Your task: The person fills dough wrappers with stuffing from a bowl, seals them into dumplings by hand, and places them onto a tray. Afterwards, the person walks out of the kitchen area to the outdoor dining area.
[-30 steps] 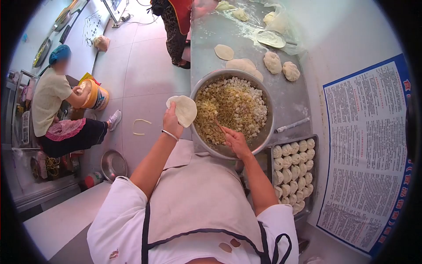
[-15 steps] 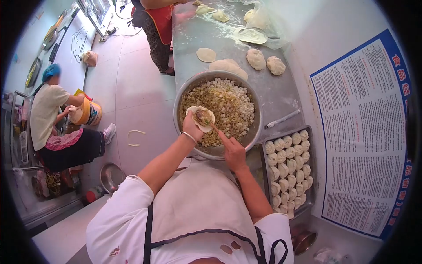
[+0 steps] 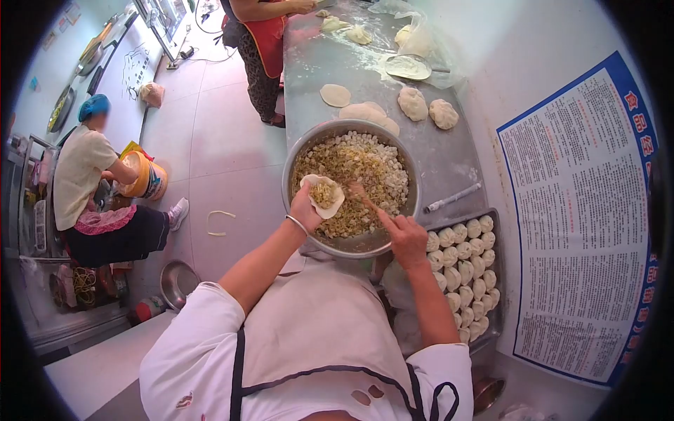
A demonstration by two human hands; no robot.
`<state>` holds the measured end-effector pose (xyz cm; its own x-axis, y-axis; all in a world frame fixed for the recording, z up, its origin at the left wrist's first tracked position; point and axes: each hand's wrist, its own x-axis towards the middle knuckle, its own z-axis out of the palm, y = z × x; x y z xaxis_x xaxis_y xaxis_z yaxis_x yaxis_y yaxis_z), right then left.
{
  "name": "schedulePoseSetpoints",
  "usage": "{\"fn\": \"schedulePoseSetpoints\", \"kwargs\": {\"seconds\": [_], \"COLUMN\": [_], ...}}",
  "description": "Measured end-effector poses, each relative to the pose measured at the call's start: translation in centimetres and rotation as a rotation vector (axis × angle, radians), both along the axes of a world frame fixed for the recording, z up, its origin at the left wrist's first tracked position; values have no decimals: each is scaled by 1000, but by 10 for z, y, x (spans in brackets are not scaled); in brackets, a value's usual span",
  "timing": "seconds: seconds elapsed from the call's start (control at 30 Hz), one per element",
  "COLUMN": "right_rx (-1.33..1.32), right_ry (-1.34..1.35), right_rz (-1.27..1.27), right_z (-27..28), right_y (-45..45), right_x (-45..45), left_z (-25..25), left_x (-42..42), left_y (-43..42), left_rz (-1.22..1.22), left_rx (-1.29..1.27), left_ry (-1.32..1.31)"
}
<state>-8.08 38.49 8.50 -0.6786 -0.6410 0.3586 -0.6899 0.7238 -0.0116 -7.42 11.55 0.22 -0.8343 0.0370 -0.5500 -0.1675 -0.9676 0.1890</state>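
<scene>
My left hand [image 3: 302, 209] cups a round dough wrapper [image 3: 333, 209] over the near left part of a big metal bowl [image 3: 417, 200]. A mound of chopped filling [image 3: 324, 194] lies on the wrapper. Between the fingers of my right hand [image 3: 407, 240] is the handle of a wooden spatula [image 3: 369, 203]. Its blade touches the filling mix [image 3: 382, 165] in the bowl, to the right of the wrapper. The mix is yellowish-brown, with pale cubes on the right side.
Right of the bowl, a metal tray [image 3: 499, 281] holds rows of pleated buns [image 3: 465, 270]. A pale stick [image 3: 453, 197] lies behind it. Flat dough rounds [image 3: 335, 95] and dough lumps [image 3: 413, 103] rest beyond the bowl. Two people work nearby, one crouching beside a yellow bucket [image 3: 151, 177].
The spatula has moved off the wrapper, rightward into the filling mix, with my right hand shifting right. More filling shows on the wrapper. My left hand still holds it.
</scene>
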Motion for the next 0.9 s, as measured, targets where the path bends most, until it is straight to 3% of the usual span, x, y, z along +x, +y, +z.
{"fn": "schedulePoseSetpoints", "kwargs": {"seconds": [0.1,0.2,0.3,0.4,0.5,0.6,0.7,0.8,0.9], "right_rx": [93,40,-273,-242,-340,-459,-713,-834,-764], "right_ry": [-80,15,-132,-174,-204,-378,-925,-1162,-1003], "right_rz": [-105,-91,28,366,404,321,333,247,213], "right_z": [-24,-42,-11,-9,7,29,25,22,33], "right_y": [22,16,-39,-64,-72,-82,-84,-84,-84], "right_x": [-13,-22,-2,0,-10,-11,-14,-12,-7], "left_z": [4,14,35,40,36,39,51,68,78], "left_x": [6,10,15,17,21,26,32,40,37], "left_y": [-1,0,6,12,10,8,4,-3,-10], "left_rz": [-25,-66,-70,-119,-144,-226,-337,-388,-520], "left_rx": [-7,79,66,133,114,-106,-215,-1580,-1058], "left_ry": [51,116,172,186,266,183,179,742,685]}}
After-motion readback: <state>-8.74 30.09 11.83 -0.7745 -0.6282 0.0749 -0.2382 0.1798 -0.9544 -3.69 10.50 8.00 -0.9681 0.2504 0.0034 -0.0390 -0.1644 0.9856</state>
